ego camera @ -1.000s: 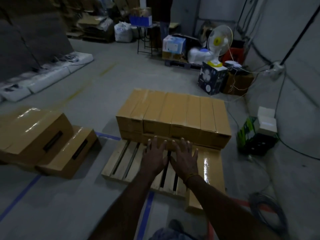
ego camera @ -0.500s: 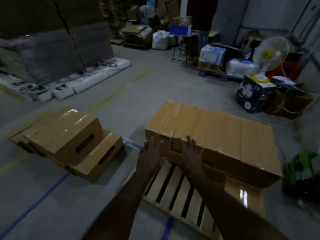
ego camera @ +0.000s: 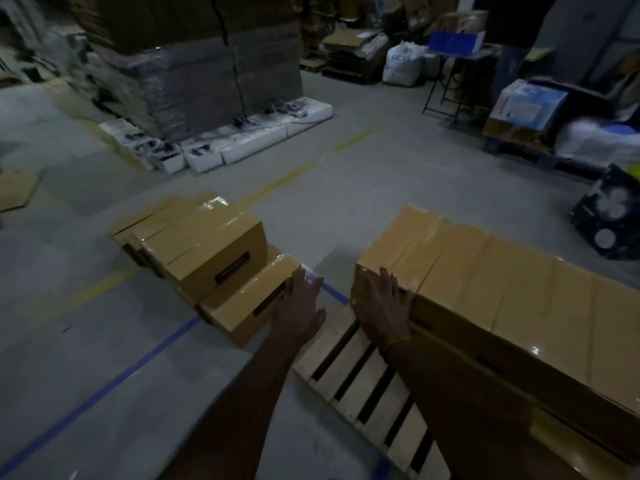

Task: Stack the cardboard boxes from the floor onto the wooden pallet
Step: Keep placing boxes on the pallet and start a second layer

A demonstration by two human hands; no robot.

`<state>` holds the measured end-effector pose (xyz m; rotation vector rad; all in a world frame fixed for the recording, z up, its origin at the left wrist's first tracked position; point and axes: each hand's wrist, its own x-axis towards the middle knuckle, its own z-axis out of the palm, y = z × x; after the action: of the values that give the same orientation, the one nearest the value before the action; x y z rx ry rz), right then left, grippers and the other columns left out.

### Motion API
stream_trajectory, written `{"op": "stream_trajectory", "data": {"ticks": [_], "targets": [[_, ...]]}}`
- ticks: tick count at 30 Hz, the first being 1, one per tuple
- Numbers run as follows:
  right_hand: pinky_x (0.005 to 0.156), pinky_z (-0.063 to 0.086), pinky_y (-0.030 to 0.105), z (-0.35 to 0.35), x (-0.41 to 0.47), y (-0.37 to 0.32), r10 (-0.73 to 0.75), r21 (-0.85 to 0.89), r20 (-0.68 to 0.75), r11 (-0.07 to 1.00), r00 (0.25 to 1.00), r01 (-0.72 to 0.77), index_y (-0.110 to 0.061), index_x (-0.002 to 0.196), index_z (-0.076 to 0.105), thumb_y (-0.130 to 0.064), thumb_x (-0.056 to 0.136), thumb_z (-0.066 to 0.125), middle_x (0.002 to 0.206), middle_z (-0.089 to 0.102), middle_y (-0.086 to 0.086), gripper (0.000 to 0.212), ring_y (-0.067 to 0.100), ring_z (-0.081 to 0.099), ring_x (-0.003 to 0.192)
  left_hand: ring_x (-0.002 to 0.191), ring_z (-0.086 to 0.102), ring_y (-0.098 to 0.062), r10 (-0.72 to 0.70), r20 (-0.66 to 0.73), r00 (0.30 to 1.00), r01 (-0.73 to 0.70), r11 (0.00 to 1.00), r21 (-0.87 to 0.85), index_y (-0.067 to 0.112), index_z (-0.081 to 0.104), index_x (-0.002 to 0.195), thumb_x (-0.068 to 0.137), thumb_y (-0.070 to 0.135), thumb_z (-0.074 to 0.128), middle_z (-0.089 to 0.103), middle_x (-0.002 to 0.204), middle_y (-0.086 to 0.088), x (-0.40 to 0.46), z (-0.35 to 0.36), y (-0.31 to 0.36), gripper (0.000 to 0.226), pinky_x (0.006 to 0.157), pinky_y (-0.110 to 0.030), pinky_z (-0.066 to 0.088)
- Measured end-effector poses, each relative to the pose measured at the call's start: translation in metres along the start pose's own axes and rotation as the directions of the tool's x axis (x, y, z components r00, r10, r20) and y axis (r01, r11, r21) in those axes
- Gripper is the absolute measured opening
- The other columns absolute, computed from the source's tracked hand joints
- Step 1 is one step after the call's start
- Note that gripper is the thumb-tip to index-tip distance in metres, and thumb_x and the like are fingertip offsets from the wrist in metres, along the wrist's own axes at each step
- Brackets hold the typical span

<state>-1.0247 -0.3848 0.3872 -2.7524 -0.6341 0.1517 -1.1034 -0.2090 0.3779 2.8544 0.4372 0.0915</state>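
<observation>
Landmark: wooden pallet (ego camera: pixel 349 372), slats running away from the viewer.
Stacked boxes (ego camera: pixel 491 292): on the pallet, long axes parallel to slats.
Floor boxes (ego camera: pixel 214 251): left of pallet, handle slots facing viewer.
Left hand (ego camera: pixel 299 311): fingers spread, empty, at the nearest floor box.
Right hand (ego camera: pixel 384 306): flat, fingers extended, against the stack's near-left corner.

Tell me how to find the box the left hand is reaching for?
Start at the wooden pallet and look left to the heap of cardboard boxes on the floor. The one you want is the low box nearest the pallet, by the left hand. Unlike the others, it lies lowest and frontmost, beside the blue floor tape.
</observation>
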Motion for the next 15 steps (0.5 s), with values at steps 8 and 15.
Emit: {"op": "stream_trajectory", "data": {"ticks": [8,15], "targets": [[0.119,0.005,0.064,0.047,0.07,-0.119,-0.032,-0.021,0.011,0.999,0.999,0.033,-0.033,0.159,0.009,-0.05,0.101,0.042,0.167,-0.002,0.009,0.069,0.033,-0.001,0.154,0.15,0.015,-0.034,-0.082,-0.037,0.996,0.081,0.996,-0.031,0.032,0.021,0.155,0.095,0.043,0.056,0.009,0.162,-0.008,0.041,-0.035,-0.157,0.071,0.113,-0.051,0.034],[0.119,0.0,0.063,0.099,0.126,-0.255,-0.066,-0.022,0.038,0.998,0.997,0.067,-0.034,0.159,0.006,-0.05,0.102,0.039,0.167,-0.003,0.009,0.068,0.033,-0.003,0.154,0.147,0.022,-0.036,-0.195,-0.012,0.981,0.195,0.981,0.019,0.03,0.023,0.154,0.093,0.041,0.059,0.013,0.16,-0.009,0.059,-0.078,-0.303,0.071,0.111,-0.048,0.039]]}}
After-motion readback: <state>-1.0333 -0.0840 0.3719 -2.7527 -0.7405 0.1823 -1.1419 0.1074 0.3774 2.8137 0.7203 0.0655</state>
